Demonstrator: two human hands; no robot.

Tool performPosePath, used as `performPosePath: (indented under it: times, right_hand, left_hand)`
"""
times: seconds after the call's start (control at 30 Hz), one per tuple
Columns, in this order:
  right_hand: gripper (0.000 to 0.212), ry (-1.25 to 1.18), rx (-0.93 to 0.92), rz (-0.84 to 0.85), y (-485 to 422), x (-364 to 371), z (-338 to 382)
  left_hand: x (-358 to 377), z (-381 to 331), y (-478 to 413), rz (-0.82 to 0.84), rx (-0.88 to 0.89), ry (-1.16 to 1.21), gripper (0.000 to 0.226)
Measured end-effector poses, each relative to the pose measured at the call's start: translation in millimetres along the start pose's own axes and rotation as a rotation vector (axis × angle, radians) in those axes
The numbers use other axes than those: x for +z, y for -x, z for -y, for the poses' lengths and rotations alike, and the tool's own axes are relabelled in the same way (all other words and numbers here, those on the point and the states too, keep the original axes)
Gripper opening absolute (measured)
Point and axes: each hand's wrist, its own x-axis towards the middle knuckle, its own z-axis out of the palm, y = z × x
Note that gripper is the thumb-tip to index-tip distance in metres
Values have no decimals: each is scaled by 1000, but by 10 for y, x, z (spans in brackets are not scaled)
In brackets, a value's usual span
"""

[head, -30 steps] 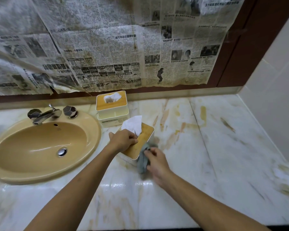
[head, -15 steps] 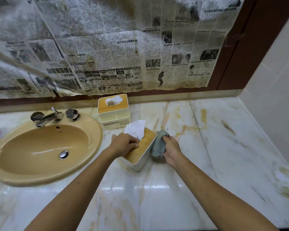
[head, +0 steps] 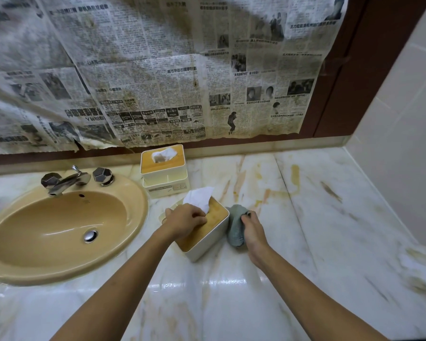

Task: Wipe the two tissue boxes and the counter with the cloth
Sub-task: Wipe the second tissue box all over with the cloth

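"Hands: status?"

"Your left hand (head: 186,219) holds the near tissue box (head: 207,244) from above, fingers curled, mid-tabletop (head: 305,217). Your right hand (head: 252,232) grips the cloth (head: 235,230) against the box's right side."

"Handling?"

"The box is probably light and may slide, so pin it from the top. The cloth is soft; hold it bunched."

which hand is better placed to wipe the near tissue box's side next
Right. The right hand grips the cloth against the near tissue box; the left hand is busy holding its lid.
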Motion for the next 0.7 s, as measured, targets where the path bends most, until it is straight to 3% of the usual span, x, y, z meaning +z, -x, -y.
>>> performPosePath:
  times: [0.17, 0.27, 0.4, 0.63, 0.7]
  right_hand:
    - [16, 63, -29, 21, 128, 86, -113]
    - [17, 36, -9, 19, 280, 123, -263]
    - [16, -12, 75, 144, 454, 118, -463]
    - [23, -501, 300, 237, 363, 73, -327]
    - [24, -511, 270, 271, 413, 125, -327]
  left_hand:
    - [14, 15, 41, -74, -62, 13, 13]
    - [-53, 88, 27, -27, -42, -74, 15]
    - [-145, 159, 18, 43, 5, -169, 21]
    - [-112, 187, -7, 94, 20, -81, 20]
    - [-87, 178, 1, 72, 16, -48, 19]
